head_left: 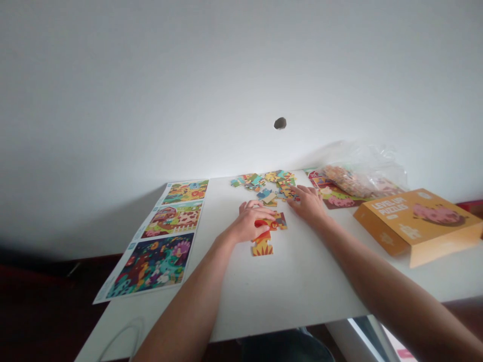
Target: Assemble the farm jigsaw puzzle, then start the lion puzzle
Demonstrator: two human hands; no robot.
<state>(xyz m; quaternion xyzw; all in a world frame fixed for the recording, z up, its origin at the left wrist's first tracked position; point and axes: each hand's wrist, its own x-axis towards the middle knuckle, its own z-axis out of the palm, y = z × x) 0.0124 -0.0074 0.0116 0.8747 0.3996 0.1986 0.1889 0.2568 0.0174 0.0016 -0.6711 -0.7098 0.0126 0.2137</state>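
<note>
Our left hand [251, 221] lies on the small cluster of joined cardboard puzzle pieces [264, 244], orange, red and yellow, with the fingers together and curled down over its upper part. Whether they pinch a piece we cannot tell. The cluster sits flat on the smooth white surface [302, 286], its lower piece poking out just below the knuckles. Our right hand [309, 203] rests just beside it, palm down and fingers spread loosely apart. Its tips touch the near edge of a loose heap of multicoloured cardboard puzzle pieces [264, 182] with knobbed outlines. Right of the heap, a crinkled clear plastic bag [362, 173] holding more pieces lies over a printed picture sheet [334, 198]. Near it stands a flat orange cardboard box [418, 223] printed with a pink animal. Well apart to the left, a long glossy paper sheet [166, 236] shows three bright cartoon scenes.
</note>
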